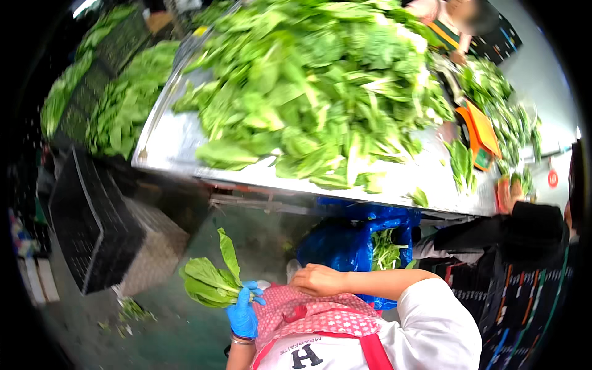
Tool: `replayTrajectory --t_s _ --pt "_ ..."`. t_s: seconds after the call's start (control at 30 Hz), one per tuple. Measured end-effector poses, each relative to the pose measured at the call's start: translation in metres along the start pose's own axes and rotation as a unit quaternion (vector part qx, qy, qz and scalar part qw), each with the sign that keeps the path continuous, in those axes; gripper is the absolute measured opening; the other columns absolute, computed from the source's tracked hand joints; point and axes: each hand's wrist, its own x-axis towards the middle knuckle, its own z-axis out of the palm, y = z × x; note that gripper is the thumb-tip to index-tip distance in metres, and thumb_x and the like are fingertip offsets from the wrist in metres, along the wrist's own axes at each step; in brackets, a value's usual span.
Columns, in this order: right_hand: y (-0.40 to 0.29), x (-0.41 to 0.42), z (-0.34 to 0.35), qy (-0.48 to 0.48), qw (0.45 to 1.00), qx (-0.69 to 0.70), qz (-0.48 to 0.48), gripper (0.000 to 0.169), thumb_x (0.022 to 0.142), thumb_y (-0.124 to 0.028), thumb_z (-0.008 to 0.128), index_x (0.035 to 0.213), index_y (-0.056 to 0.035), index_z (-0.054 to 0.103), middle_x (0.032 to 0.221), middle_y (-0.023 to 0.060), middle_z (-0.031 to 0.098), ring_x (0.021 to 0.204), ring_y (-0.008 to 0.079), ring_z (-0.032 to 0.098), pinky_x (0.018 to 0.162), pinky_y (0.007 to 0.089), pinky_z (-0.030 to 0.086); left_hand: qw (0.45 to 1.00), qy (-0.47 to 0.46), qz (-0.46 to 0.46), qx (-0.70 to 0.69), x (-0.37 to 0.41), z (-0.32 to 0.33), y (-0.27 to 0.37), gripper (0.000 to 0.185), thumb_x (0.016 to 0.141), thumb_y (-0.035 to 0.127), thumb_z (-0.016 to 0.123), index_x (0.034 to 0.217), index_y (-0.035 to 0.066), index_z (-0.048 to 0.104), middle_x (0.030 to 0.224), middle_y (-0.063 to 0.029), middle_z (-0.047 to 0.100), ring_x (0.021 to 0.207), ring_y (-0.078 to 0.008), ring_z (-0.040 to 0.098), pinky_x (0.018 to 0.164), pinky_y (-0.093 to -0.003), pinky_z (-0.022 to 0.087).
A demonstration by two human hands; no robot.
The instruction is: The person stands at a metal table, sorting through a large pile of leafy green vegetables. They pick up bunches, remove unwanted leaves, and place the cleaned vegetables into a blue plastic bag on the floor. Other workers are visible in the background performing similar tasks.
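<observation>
My left hand (pixel 244 307), in a blue glove, holds a small bunch of leafy greens (pixel 208 280) low on the left, by its stem end. My right hand (pixel 319 280) is bare and rests against the front of the pink patterned apron (pixel 337 319), its fingers curled; whether it grips anything cannot be told. Beyond both hands stands a metal table (pixel 178 134) with a large heap of leafy greens (pixel 296 92) on it. A few leaves lie near the table's front edge, and another small bunch (pixel 461 164) lies at its right.
Blue plastic bags (pixel 360 231), one with greens inside, stand below the table edge. Black crates (pixel 88 222) are at the left, with leaf scraps (pixel 132 310) on the floor. An orange scale (pixel 478 134) is at the right. Other people (pixel 499 231) are at the table's right side and far end.
</observation>
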Motion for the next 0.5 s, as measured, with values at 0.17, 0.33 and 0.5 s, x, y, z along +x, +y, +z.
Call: replayTrajectory --t_s 0.17,0.33,0.5 --pt "-0.007 -0.063 -0.055 0.239 0.966 -0.089 0.051 0.013 0.079 -0.015 0.058 0.088 -0.0068 0.062 0.085 0.007 0.061 0.079 0.0229 0.058 0.069 0.0337 0.042 0.987 -0.154 -0.019 0.043 0.004 0.061 0.027 0.026 0.085 0.013 0.055 0.109 0.002 0.05 0.093 -0.0112 0.059 0.073 -0.0177 0.06 0.053 -0.028 0.05" --pt "-0.003 -0.124 -0.091 0.401 0.895 -0.136 0.138 0.009 0.076 -0.012 0.062 0.084 -0.0078 0.062 0.085 0.0055 0.063 0.079 0.0218 0.059 0.067 0.0326 0.041 0.965 -0.238 -0.019 0.107 0.017 0.114 0.062 0.039 0.083 0.006 0.056 0.12 0.003 0.044 0.094 -0.0112 0.059 0.08 -0.0196 0.06 0.058 -0.0295 0.052" --pt "0.044 -0.161 -0.153 0.576 0.767 -0.125 0.252 0.011 0.08 -0.011 0.058 0.082 -0.0016 0.063 0.078 0.0129 0.062 0.074 0.0308 0.059 0.068 0.0376 0.044 0.936 -0.313 0.055 0.152 0.055 0.16 0.087 0.037 0.081 0.004 0.057 0.117 0.001 0.045 0.093 -0.0108 0.058 0.081 -0.0201 0.06 0.061 -0.0302 0.052"
